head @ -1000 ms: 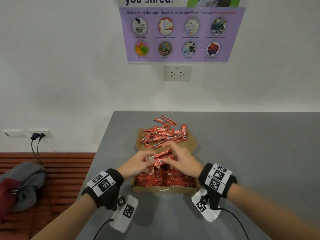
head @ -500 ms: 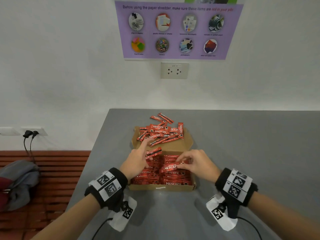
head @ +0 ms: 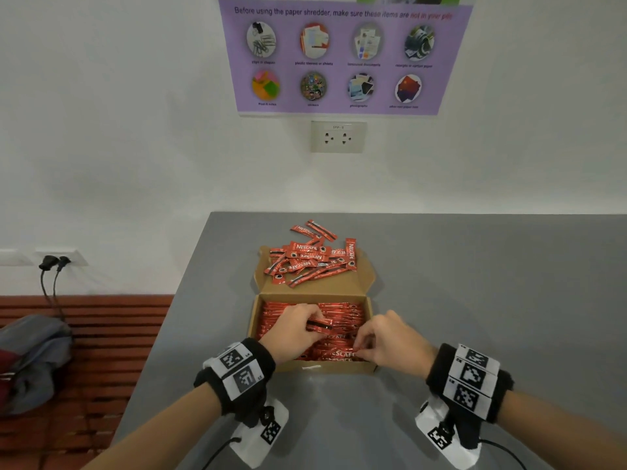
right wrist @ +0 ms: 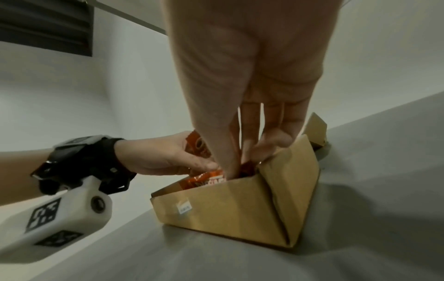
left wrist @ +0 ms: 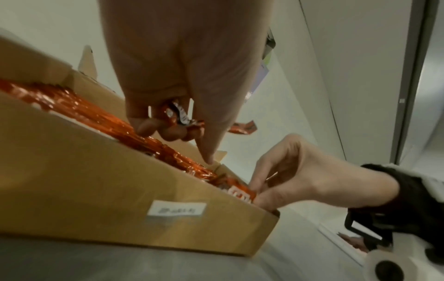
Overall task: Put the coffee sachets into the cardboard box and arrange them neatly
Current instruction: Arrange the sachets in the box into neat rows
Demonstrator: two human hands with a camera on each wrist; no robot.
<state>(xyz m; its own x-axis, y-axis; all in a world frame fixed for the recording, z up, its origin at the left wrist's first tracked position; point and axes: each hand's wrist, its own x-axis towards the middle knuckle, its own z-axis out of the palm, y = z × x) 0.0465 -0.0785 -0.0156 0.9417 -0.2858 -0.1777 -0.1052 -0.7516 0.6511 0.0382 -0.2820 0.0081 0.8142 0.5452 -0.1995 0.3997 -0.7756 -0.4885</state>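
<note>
Sachets (head: 318, 325) pinched in both hands' fingers (head: 362, 340)

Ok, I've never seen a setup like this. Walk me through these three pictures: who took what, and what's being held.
No machine here: a person wears a camera on the head and one on each wrist. The head view looks down on a grey table with a cardboard box of red Nescafe coffee sachets; loose sachets lie on its open lid. The left hand grips a few sachets. The right hand pinches a sachet at the box's near right corner.
</note>
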